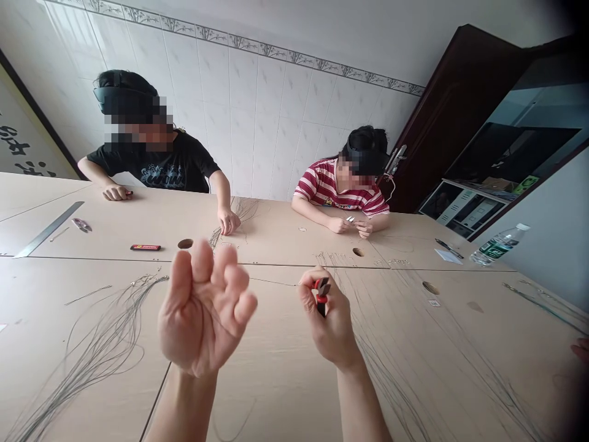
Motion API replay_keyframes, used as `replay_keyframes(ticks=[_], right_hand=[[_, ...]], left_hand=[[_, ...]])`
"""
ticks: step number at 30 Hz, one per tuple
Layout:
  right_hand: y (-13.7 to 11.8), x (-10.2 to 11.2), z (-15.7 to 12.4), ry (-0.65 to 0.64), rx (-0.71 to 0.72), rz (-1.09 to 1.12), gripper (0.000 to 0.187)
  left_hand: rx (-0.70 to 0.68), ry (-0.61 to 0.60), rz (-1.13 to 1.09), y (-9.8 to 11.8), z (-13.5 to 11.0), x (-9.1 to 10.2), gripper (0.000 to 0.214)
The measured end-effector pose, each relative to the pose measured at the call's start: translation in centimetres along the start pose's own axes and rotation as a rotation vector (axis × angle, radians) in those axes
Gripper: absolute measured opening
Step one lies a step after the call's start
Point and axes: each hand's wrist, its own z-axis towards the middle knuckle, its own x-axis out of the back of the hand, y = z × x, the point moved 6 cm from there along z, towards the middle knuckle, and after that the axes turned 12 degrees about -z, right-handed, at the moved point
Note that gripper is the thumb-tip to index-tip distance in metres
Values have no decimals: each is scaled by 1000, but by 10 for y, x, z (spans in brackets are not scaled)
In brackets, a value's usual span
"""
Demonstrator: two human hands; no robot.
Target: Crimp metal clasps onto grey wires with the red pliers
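Observation:
My left hand (205,313) is raised over the table with its palm facing me. Its fingers are apart and loosely curled, and no object shows in it. Wrapped around a pair of red-and-black cutting pliers (323,296) is my right hand (331,325), the metal jaws pointing up. A thin cord (273,282) runs behind, between the two hands. To the left lies a bundle of thin grey cords (117,322) with small metal ends. More loose cords (391,380) spread over the table right of my right hand.
Two people sit across the table (276,380); one has a hand (229,221) on a cord bundle, the other holds small metal pieces (350,219). Also there are a ruler (50,228), a red-and-black box (146,248), a water bottle (499,244), a pen (448,248) and round holes (431,287).

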Motion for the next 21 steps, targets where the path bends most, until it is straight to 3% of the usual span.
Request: replay_keyframes(ticks=[2,6,11,18,21], right_hand=[[-4,-8,-2,-49,20,0,11],[-5,-18,-7,-137,64,0,16],[-2,-17,-5,-103,100,-37,21],[-3,-12,-4,-87,131,-71,22],[0,-8,-3,-38,133,-122,19]], left_hand=[[-174,162,20,12,6,2,41],[-204,172,36,9,17,0,44],[-269,213,123,6,18,10,43],[-265,202,385,-12,16,4,37],[-111,186,663,-24,15,5,36]])
